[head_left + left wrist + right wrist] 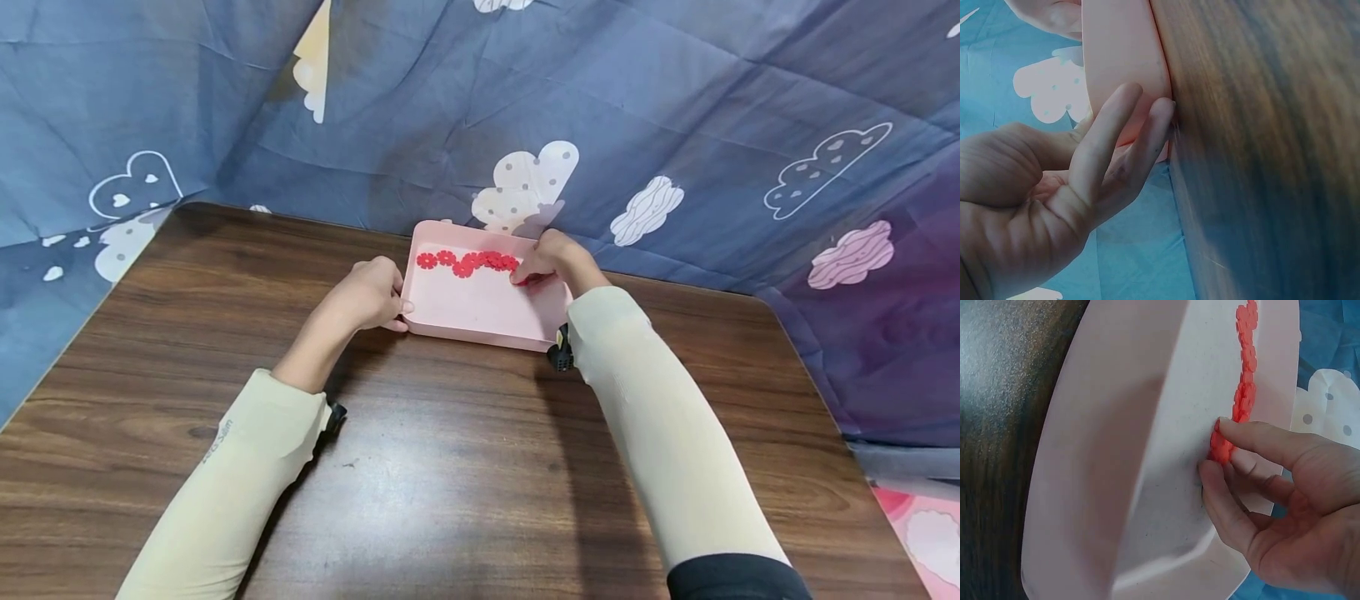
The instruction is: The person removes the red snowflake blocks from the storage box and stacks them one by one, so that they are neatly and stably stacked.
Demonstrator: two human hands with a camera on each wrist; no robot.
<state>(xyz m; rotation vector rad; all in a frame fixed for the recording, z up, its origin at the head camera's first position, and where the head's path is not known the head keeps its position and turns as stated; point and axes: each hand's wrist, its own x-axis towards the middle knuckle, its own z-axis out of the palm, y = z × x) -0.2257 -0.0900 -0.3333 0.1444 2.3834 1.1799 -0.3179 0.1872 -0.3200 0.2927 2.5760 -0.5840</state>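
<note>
A shallow pink tray (480,336) lies on the table with a wavy row of small red flower-shaped pieces (462,268) along its far side. My left hand (370,293) grips the tray's left end, two fingers (1107,134) laid along the outer wall by the front corner. Inside the right end, my right hand (557,257) pinches a red flower-shaped piece (1220,445) between thumb and fingertips, at the near end of the row in the right wrist view. Toward that hand the pieces overlap; at the left they lie more spread out.
The dark wooden table (450,467) reaches back to a blue cloth backdrop (390,108) with cloud prints, close behind the tray. Small black devices sit at both wrists, the right one (561,350) beside the tray's front right corner.
</note>
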